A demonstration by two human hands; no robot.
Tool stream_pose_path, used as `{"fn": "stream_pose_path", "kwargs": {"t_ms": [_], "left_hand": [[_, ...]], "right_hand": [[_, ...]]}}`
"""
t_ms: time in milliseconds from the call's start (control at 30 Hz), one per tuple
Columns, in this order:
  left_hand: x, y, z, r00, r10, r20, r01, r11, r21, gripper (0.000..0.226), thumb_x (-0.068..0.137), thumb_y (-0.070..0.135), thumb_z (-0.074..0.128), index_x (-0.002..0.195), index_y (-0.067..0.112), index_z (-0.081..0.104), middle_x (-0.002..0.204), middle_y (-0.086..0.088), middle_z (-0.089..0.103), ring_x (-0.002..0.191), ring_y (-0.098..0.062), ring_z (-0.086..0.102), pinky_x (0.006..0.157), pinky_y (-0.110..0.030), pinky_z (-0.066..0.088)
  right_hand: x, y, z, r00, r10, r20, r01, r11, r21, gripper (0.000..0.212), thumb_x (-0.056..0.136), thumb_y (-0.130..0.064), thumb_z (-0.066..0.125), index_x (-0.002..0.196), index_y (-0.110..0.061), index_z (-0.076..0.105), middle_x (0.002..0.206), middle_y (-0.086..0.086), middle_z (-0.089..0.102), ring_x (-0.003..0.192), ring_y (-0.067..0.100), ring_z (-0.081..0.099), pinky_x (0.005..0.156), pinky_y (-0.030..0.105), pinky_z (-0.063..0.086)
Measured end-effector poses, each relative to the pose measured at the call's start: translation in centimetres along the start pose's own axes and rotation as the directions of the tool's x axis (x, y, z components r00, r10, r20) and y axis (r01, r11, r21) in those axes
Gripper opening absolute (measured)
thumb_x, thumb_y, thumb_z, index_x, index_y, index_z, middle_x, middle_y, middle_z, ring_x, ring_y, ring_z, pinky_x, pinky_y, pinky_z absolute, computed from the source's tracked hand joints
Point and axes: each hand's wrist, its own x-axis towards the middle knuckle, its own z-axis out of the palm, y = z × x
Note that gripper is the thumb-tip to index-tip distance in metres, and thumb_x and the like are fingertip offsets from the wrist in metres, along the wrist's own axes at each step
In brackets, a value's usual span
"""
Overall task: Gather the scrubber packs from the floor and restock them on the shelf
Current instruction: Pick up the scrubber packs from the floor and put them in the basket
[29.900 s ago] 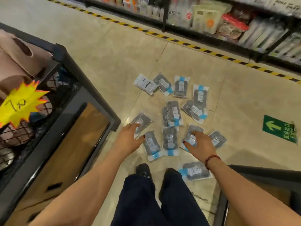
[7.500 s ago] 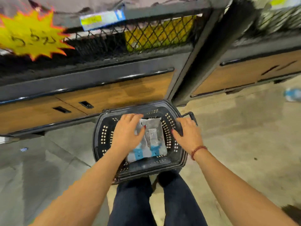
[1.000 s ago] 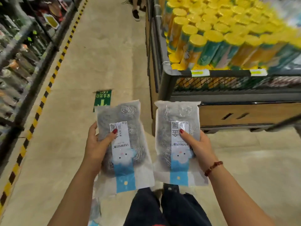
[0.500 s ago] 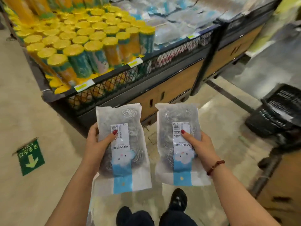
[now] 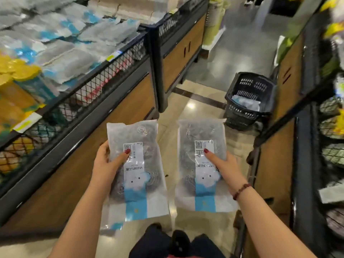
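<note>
A shop aisle with a glossy tiled floor (image 5: 197, 101) is flanked by wood-panelled units with black mesh rails. Since half a second ago the view has been swung right: the yellow-topped cans (image 5: 16, 71) are pushed to the left edge, and the shelf (image 5: 115, 86) of stocked grey-and-blue packs (image 5: 74, 58) is brought alongside. A black basket (image 5: 240, 116) is seen on the floor ahead, to the right. The left scrubber pack (image 5: 141, 183) is kept clamped in the left grip (image 5: 106, 164) and the right scrubber pack (image 5: 188, 164) in the right grip (image 5: 226, 166), side by side and apart, thumbs on the labels.
</note>
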Motion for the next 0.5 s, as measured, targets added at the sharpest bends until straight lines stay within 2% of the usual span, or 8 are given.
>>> {"fn": "stream_pose_path", "kwargs": {"t_ms": [133, 267, 367, 500], "left_hand": [[5.1, 1.5, 5.2, 0.993, -0.009, 0.115, 0.01, 1.0, -0.011, 0.046, 0.085, 0.02, 0.073, 0.123, 0.034, 0.052, 0.109, 0.0, 0.07, 0.087, -0.017, 0.073, 0.061, -0.028, 0.058], [11.6, 2.8, 10.0, 0.979, -0.008, 0.206, 0.01, 1.0, -0.009, 0.046, 0.084, 0.021, 0.073, 0.124, 0.034, 0.051, 0.112, -0.002, 0.069, 0.092, -0.02, 0.072, 0.068, -0.033, 0.058], [17.3, 4.4, 13.6, 0.958, -0.011, 0.288, 0.014, 1.0, -0.01, 0.048, 0.084, 0.023, 0.074, 0.125, 0.032, 0.051, 0.113, -0.003, 0.069, 0.094, -0.023, 0.072, 0.074, -0.041, 0.06], [24.9, 7.6, 18.2, 0.923, -0.033, 0.384, 0.037, 0.999, -0.003, 0.051, 0.084, 0.021, 0.073, 0.129, 0.028, 0.049, 0.114, -0.006, 0.069, 0.092, -0.025, 0.072, 0.074, -0.042, 0.06]], "right_hand": [[3.4, -1.3, -2.4, 0.995, 0.0, -0.099, 0.008, 0.997, 0.076, 0.018, 0.084, -0.018, 0.072, 0.103, -0.016, 0.07, 0.093, 0.003, 0.077, 0.086, 0.02, 0.073, 0.074, 0.034, 0.059], [8.4, -2.9, -3.5, 0.985, -0.002, -0.171, 0.02, 0.994, 0.104, 0.022, 0.084, -0.019, 0.072, 0.105, -0.016, 0.069, 0.097, 0.004, 0.076, 0.09, 0.022, 0.073, 0.08, 0.039, 0.058], [13.1, -5.1, -3.4, 0.973, -0.026, -0.231, 0.054, 0.992, 0.116, 0.018, 0.084, -0.02, 0.071, 0.102, -0.02, 0.068, 0.096, 0.003, 0.076, 0.088, 0.021, 0.073, 0.077, 0.036, 0.059], [19.1, -8.5, -2.9, 0.955, -0.025, -0.297, 0.067, 0.989, 0.132, 0.029, 0.078, -0.027, 0.074, 0.105, -0.019, 0.068, 0.098, 0.005, 0.076, 0.091, 0.023, 0.073, 0.08, 0.04, 0.058]]}}
